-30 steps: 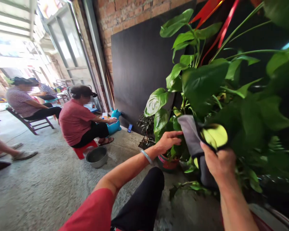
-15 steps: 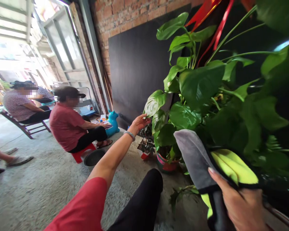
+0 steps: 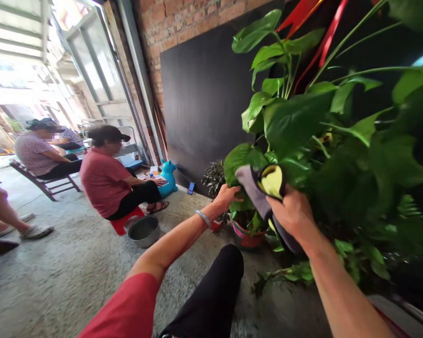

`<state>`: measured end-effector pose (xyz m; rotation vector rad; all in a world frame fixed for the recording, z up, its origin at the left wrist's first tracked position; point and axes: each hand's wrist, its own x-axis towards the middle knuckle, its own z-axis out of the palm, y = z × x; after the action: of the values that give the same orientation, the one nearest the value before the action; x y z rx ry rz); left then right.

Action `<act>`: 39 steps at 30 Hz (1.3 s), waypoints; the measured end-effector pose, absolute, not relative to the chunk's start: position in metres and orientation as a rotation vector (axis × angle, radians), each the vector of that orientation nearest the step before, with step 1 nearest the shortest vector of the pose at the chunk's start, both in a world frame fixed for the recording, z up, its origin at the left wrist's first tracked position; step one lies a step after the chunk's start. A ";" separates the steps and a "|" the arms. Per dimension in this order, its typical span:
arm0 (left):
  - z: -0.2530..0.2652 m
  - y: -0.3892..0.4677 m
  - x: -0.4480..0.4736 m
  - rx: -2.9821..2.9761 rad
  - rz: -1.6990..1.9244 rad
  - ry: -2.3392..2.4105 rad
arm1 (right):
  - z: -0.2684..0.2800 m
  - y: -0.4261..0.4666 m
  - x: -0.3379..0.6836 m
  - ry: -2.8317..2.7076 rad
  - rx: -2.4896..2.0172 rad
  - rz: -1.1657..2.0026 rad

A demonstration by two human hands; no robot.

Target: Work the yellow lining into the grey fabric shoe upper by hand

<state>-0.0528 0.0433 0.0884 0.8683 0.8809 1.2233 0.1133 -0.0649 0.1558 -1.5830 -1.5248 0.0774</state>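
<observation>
A tall potted plant with broad, glossy green leaves (image 3: 292,124) fills the right side of the head view. My left hand (image 3: 226,199), with a bracelet at the wrist, is closed at the edge of a low leaf (image 3: 235,162); the fingertips are partly hidden among the foliage. My right hand (image 3: 294,213) grips a grey and yellow cloth (image 3: 250,185), bunched in the fingers. The cloth's grey end lies against that same low leaf, close to my left fingers. Below, the plant's pot (image 3: 248,237) shows red and green.
A smaller dark-leaved plant (image 3: 213,177) stands behind my left hand. A grey basin (image 3: 144,231) sits on the concrete floor beside a person in red (image 3: 104,180) on a red stool. A blue animal toy (image 3: 168,178) and a phone (image 3: 191,188) are near the black board (image 3: 204,103).
My right hand has brought the cloth left and up to the low leaf. My left hand has moved right and down, deeper beside the plant. The view has shifted slightly.
</observation>
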 end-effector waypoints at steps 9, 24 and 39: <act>0.088 0.032 -0.055 0.906 1.176 0.812 | 0.192 -0.085 0.117 -1.410 -1.296 -0.255; 0.076 0.055 -0.068 0.835 1.374 1.050 | 0.029 -0.151 0.159 -1.220 -1.528 0.365; 0.041 0.026 -0.005 1.023 1.223 1.007 | 0.136 -0.139 0.130 -1.128 -1.441 0.069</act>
<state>-0.0045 0.0263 0.0411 1.0235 1.0071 1.2233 0.1303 -0.1386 0.1359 -1.4411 -1.1278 0.0687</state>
